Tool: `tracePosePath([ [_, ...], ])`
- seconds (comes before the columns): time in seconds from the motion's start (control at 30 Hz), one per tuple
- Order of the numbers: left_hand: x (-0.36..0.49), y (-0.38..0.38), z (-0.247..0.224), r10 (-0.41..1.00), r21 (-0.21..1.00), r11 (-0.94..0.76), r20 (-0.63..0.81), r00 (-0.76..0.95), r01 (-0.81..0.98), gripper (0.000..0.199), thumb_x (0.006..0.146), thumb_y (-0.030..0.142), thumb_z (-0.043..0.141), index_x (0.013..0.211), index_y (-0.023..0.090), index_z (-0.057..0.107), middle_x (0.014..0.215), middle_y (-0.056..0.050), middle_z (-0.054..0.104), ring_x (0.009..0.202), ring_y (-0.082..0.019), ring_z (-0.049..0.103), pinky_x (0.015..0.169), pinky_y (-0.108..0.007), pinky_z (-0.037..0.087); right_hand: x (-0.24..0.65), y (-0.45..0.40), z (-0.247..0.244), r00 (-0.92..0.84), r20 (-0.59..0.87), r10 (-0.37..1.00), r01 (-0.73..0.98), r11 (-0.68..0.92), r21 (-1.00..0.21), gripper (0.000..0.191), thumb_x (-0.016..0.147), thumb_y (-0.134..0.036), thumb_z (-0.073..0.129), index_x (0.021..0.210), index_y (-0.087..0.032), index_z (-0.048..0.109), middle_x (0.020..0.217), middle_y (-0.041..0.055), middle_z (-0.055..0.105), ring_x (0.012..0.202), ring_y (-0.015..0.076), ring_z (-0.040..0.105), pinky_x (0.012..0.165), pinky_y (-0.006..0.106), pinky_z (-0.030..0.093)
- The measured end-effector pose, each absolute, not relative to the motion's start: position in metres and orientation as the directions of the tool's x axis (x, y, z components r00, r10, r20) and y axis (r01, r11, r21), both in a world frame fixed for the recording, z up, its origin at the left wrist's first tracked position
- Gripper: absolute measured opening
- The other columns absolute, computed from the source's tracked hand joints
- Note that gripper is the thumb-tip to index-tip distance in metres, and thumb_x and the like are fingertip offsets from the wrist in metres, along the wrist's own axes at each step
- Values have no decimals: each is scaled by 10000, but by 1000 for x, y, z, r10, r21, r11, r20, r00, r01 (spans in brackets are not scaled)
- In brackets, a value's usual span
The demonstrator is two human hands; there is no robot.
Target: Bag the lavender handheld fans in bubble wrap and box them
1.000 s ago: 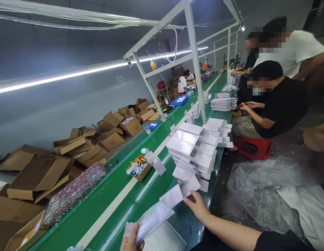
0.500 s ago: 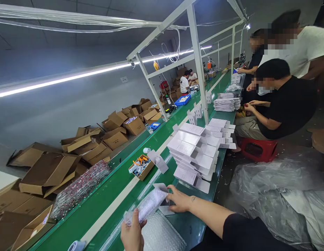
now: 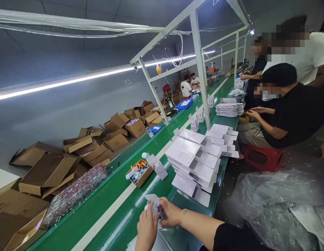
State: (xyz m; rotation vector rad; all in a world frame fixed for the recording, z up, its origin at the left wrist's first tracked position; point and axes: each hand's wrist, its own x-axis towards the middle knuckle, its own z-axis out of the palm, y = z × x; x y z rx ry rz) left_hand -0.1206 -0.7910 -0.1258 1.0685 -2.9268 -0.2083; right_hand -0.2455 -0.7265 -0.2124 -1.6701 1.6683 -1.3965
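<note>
A small white carton with a raised flap is between my hands near the bottom centre. My left hand presses the bubble-wrapped item at the carton's opening; most of the wrap is hidden by the fingers and carton. Around the carton's right side, my right hand is closed. Below them lies a sheet of bubble wrap. Folded white cartons are piled just beyond my right hand. An open brown box of small parts with orange pieces stands on the green belt, beside another white carton.
A white metal frame post rises from the line. Seated and standing people work along the right side, one on a red stool. Clear plastic bags lie at lower right. Brown cartons and a wrapped bundle line the left.
My left hand has moved up and right to the carton, bringing the bubble-wrapped item with it. Much less of the item shows now. The camera view has shifted slightly.
</note>
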Motion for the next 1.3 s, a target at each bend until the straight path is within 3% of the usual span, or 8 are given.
tracePosePath([
  [0.1, -109, -782, -139, -603, 13, 797, -48, -797, -604, 440, 830, 307, 478, 1266, 260, 510, 1183, -96, 608, 1251, -373, 368, 978, -560, 248, -246, -728, -213, -235, 316, -919, -489, -169, -856, 662, 469, -158, 698, 1036, -232, 366, 1165, 81, 424, 1069, 269, 487, 903, 381, 406],
  [0.2, -103, -769, -130, -587, 64, 806, -43, -808, -589, 445, 779, 304, 576, 1221, 252, 558, 1134, -85, 637, 1220, -385, 390, 1013, -592, 168, -240, -723, -205, -279, 272, -921, -456, -122, -881, 616, 497, -103, 646, 1037, -232, 378, 1158, 76, 460, 1080, 258, 488, 915, 373, 391],
  [0.4, -80, -747, -116, -719, 483, 660, 186, -670, -575, 218, 832, 312, 542, 1004, 226, 646, 999, -74, 667, 1042, -246, 524, 979, -468, 326, -254, -754, -187, -246, 193, -950, -371, -92, -924, 568, 625, -96, 515, 1147, -204, 318, 1041, 70, 512, 929, 213, 523, 836, 344, 395],
  [0.5, -59, -730, -132, -842, 735, 402, 61, -537, -547, 216, 848, 347, 509, 875, 192, 657, 890, -61, 675, 877, -197, 576, 849, -354, 418, -266, -804, -182, -225, 136, -965, -366, -46, -930, 602, 595, -90, 530, 1146, -214, 321, 961, 41, 535, 821, 194, 534, 752, 305, 402],
  [0.6, -36, -715, -150, -905, 837, 112, -136, -403, -535, 293, 845, 402, 484, 779, 163, 640, 772, -44, 648, 777, -177, 565, 726, -281, 417, -277, -857, -179, -232, 82, -969, -377, 12, -926, 622, 547, -61, 536, 1112, -231, 338, 878, 15, 552, 721, 177, 529, 672, 272, 394],
  [0.93, 1, -692, -177, -894, 834, -412, -448, -13, -368, 446, 722, 595, 541, 626, 159, 542, 597, 5, 497, 637, -142, 462, 627, -254, 369, -304, -940, -204, -116, 30, -993, -373, 16, -928, 695, 514, -29, 531, 1156, -237, 361, 844, -1, 608, 741, 185, 578, 733, 307, 435],
  [1.13, -14, -677, -178, -892, 822, -403, -452, -30, -402, 298, 766, 414, 528, 633, 148, 551, 590, 21, 470, 626, -122, 430, 599, -239, 337, -308, -937, -208, -94, 45, -995, -331, -11, -943, 701, 514, -34, 529, 1180, -234, 444, 965, 17, 645, 816, 186, 607, 790, 320, 456],
  [1.3, -15, -668, -183, -894, 814, -360, -440, -81, -455, 220, 767, 320, 521, 673, 136, 597, 579, 24, 489, 608, -116, 435, 587, -235, 333, -291, -898, -219, -393, 53, -918, -309, 78, -948, 636, 666, -154, 475, 1283, -202, 329, 1295, 112, 475, 1113, 213, 517, 891, 332, 433],
])
